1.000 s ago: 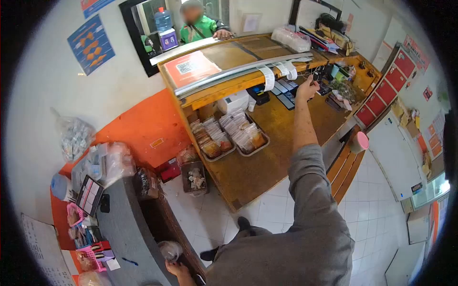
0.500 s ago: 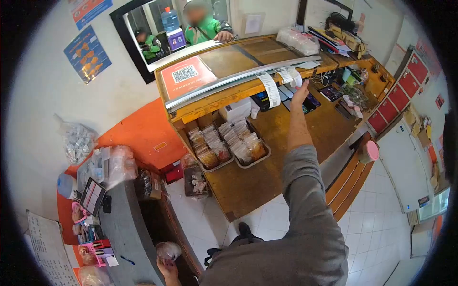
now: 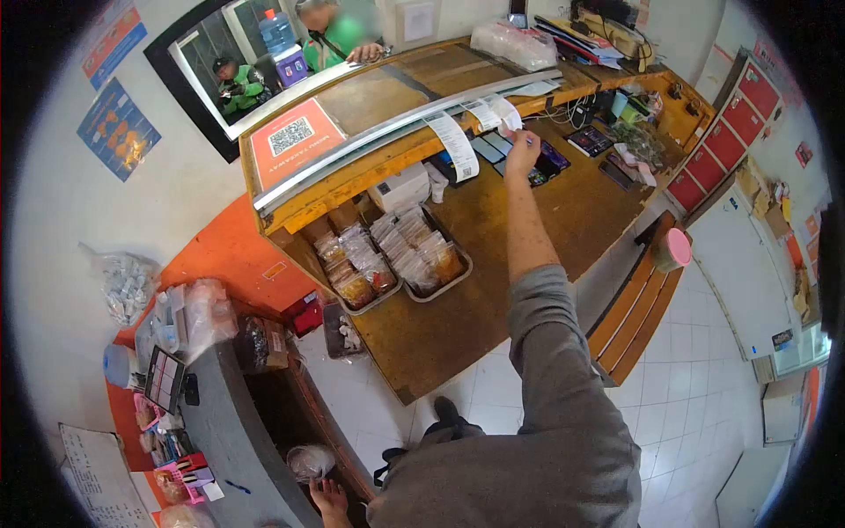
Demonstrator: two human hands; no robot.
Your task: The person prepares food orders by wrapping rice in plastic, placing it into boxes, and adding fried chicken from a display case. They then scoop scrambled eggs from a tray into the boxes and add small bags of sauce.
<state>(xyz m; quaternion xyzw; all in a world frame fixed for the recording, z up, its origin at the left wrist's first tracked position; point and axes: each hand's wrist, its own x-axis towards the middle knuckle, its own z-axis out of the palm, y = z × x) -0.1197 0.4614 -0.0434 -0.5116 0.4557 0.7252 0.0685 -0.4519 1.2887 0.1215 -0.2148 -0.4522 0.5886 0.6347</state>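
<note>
My right hand [image 3: 522, 151] reaches out to the shelf edge, its fingers pinched on the lower end of a white printed receipt [image 3: 498, 113]. A second, longer receipt [image 3: 454, 145] hangs from the shelf edge just left of it. Beneath the hand, several phones and dark devices [image 3: 550, 164] lie on the wooden desk [image 3: 431, 352]. Low at the left, my left hand [image 3: 329, 498] is open with its fingers apart and nothing in them. Just beyond its fingertips is a clear plastic bundle [image 3: 310, 463] beside the grey counter [image 3: 229, 422].
Two trays of small filled packets [image 3: 414, 255] stand on the desk's left part. A QR-code sheet [image 3: 295, 141] lies on the upper shelf. Behind the window, a person in green [image 3: 339, 44] rests a hand on the ledge. A wooden bench [image 3: 629, 321] with a pink-lidded jar [image 3: 673, 250] stands right.
My right hand has drawn the receipt down and now pinches its end. My left hand has come away from the plastic bundle. The view has shifted slightly to the right.
</note>
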